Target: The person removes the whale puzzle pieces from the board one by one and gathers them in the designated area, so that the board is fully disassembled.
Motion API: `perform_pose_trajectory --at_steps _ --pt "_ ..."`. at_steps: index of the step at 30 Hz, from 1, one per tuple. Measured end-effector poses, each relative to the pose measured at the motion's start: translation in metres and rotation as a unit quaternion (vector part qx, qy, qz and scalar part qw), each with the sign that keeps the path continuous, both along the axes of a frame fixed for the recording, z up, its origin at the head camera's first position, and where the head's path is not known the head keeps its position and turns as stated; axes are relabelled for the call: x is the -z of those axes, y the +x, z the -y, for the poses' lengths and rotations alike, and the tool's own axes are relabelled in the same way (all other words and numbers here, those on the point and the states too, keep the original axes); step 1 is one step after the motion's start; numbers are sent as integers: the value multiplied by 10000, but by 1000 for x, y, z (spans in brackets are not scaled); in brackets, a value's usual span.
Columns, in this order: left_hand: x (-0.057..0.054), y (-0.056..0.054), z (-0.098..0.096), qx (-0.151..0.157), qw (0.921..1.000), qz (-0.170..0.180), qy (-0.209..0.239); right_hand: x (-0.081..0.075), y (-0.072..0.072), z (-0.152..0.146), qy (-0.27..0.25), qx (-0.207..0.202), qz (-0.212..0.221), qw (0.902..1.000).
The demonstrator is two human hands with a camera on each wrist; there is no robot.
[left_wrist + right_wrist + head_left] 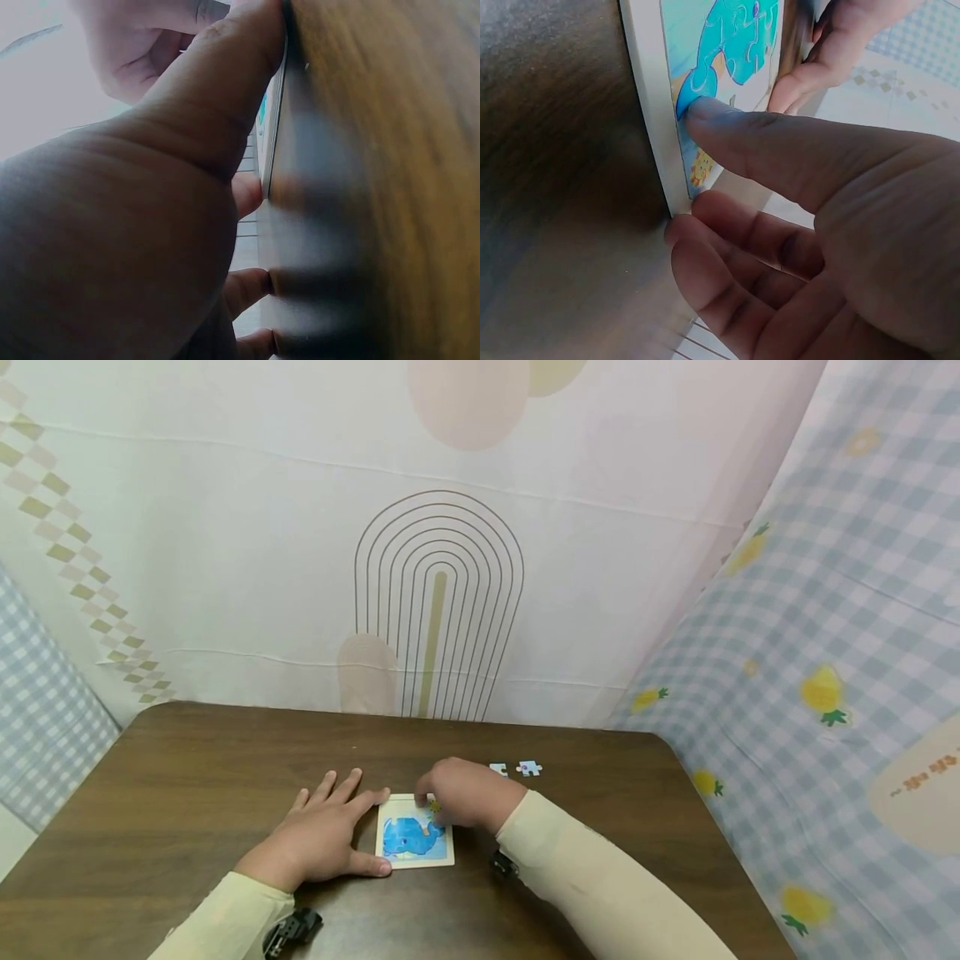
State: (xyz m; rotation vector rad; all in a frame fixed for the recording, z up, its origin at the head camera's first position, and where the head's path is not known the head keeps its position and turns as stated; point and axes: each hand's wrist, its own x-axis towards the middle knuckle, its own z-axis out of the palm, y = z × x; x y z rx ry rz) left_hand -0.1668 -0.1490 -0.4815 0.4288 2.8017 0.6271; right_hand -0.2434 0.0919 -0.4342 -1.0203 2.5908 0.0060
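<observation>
A small jigsaw puzzle with a pale frame [423, 863] lies on the table and shows a blue whale [405, 837]. My left hand [318, 835] rests at its left side with fingers spread, the thumb at the lower left corner and the index finger at the upper left. Over the upper right part is my right hand [467, 793]. In the right wrist view its straight thumb [720, 124] presses on the picture at the whale's tail, close to a yellow sun [700, 169]. Its other fingers [705, 277] are bent, with tips at the frame's edge.
Two loose jigsaw pieces lie beyond the right hand: one pale blue piece [528, 768] and another piece [498, 769] partly hidden by that hand. The brown wooden table [225, 760] ends at a patterned cloth [262, 568] behind, with a checked cloth [825, 610] on the right.
</observation>
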Motion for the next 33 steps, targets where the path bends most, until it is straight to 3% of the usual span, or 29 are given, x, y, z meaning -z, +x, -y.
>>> perform_pose_trajectory --at_steps 26,33 --pt "-1 0 0 27 10000 -48 -58 -7 -10 17 689 -225 82 9973" --pt "0 -1 0 22 10000 -41 -73 -8 -11 17 665 -264 115 9974"
